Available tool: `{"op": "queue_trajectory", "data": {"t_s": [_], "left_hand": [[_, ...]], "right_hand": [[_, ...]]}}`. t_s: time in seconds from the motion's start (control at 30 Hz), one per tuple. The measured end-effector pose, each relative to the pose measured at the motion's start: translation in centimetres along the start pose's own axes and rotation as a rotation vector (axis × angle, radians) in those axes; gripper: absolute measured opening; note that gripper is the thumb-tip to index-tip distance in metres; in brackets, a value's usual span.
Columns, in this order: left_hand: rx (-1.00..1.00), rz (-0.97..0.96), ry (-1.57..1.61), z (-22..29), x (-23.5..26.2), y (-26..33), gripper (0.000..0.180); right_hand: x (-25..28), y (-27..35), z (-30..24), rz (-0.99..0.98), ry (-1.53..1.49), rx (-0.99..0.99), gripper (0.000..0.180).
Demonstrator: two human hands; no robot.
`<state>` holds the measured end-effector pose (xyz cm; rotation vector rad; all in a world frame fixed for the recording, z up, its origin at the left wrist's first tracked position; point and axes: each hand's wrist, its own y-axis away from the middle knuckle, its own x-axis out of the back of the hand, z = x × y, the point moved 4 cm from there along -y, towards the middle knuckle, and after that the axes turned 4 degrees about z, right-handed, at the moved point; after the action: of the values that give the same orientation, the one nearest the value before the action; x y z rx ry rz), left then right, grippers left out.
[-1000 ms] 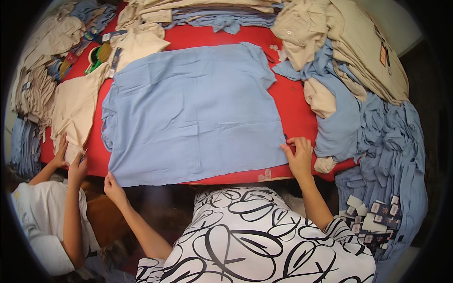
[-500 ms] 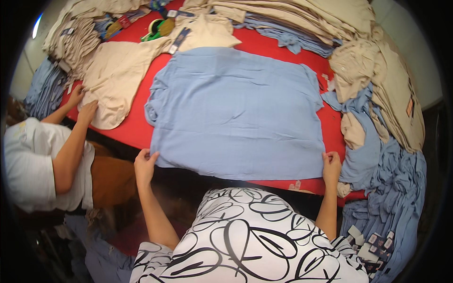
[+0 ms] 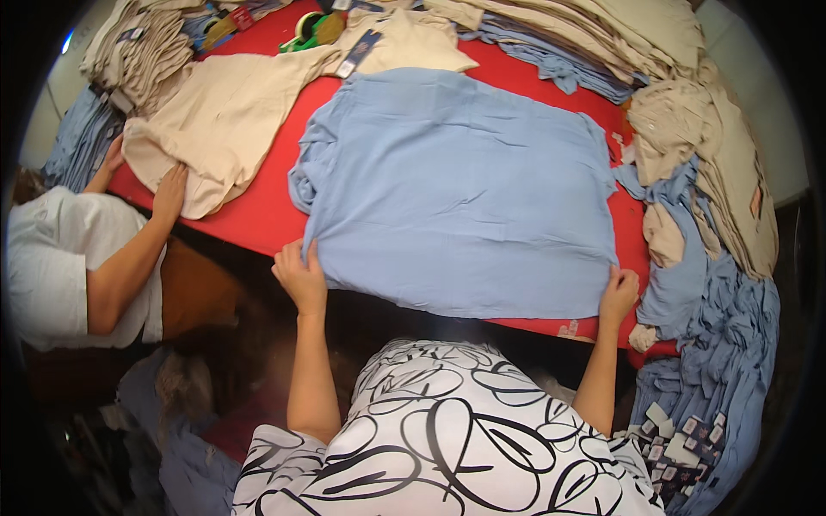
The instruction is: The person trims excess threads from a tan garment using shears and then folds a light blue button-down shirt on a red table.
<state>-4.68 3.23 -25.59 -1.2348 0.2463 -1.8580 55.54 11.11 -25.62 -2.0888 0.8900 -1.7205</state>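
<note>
A light blue garment [image 3: 465,198] lies spread across the red table [image 3: 258,225], its near edge reaching the table's front. My left hand [image 3: 299,273] pinches the garment's near left corner between thumb and fingers. At the near right corner, my right hand [image 3: 618,294] grips the cloth the same way. Small creases run over the middle of the fabric, and its left side is bunched in folds. Beyond its far edge lies a beige garment [image 3: 400,41] with a dark tag [image 3: 359,53] on it.
At the left, a co-worker's hands [image 3: 170,191] handle another beige garment [image 3: 219,112]. A green tape dispenser [image 3: 303,36] stands at the back. Folded beige stacks [image 3: 594,30] line the far side. Blue garments [image 3: 718,335] hang over the right edge, near a heap of tags [image 3: 684,451].
My left hand has shifted up and right along the garment's left corner, its fingers further onto the cloth. The view has moved slightly. The co-worker has lifted the beige garment's near edge.
</note>
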Motion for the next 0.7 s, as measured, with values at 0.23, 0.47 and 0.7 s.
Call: {"op": "queue_trajectory", "data": {"t_s": [0.23,0.47,0.7], "left_hand": [[0.466,-0.729,0.826,-0.5,8.4,-1.7,0.030],[-0.123,-0.969,2.074,3.5,18.6,-13.0,0.025],[-0.122,-0.686,0.856,16.1,-1.5,-18.5,0.062]], "right_hand": [[8.4,1.1,0.9,-0.368,-1.358,-0.658,0.027],[22.2,-8.3,2.0,-0.149,-1.737,-0.182,0.052],[6.8,-16.5,-13.5,-0.267,-0.687,0.055,0.072]]}}
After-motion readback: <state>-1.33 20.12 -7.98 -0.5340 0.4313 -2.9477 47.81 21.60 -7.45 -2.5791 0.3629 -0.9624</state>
